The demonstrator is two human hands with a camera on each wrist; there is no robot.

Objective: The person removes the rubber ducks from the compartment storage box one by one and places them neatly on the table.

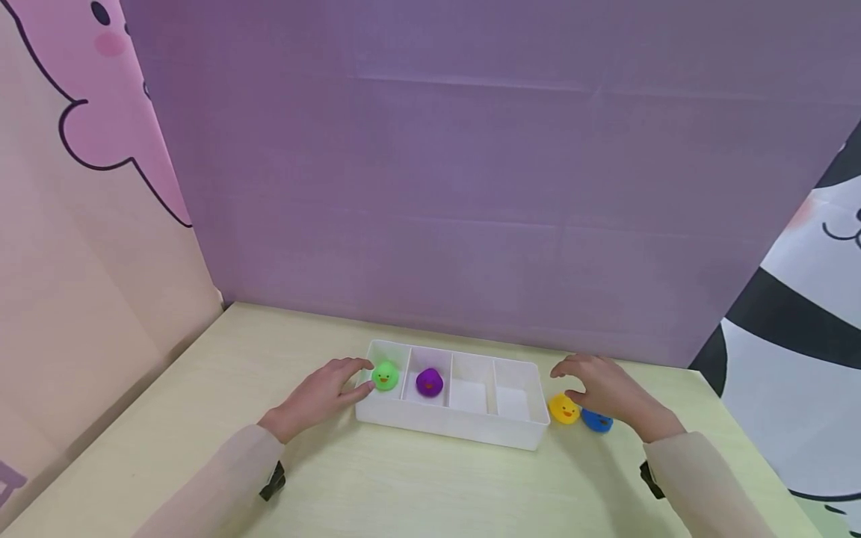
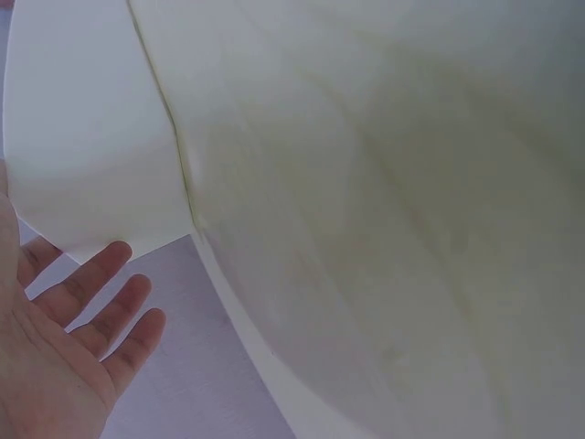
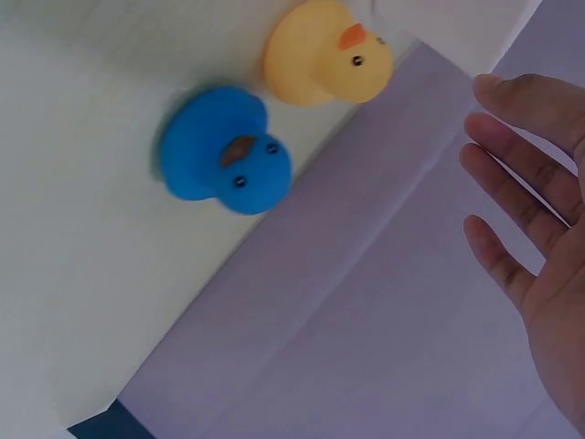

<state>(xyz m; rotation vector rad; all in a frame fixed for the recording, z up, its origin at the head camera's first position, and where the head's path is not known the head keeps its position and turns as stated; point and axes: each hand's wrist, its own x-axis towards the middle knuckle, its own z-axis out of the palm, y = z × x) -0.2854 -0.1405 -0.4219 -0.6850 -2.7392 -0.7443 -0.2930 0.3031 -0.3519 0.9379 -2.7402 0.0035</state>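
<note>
Inside tray [image 1: 444, 430]: green toy duck [image 1: 385, 376], purple toy duck [image 1: 429, 382]
Tray's right: yellow toy duck [image 1: 563, 409], blue toy duck [image 1: 596, 421], right hand [image 1: 608, 388] wide
Tray's left: left hand [image 1: 319, 394] wide

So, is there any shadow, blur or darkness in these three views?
Head view: fairly even light, soft shadows on the table; left wrist view: pale surface hazy and streaked, left hand clearer; right wrist view: rather dim, blue duck and yellow duck fairly sharp.

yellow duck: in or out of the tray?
Out. The yellow duck sits on the table, outside the right end of the tray, beside the blue duck.
</note>
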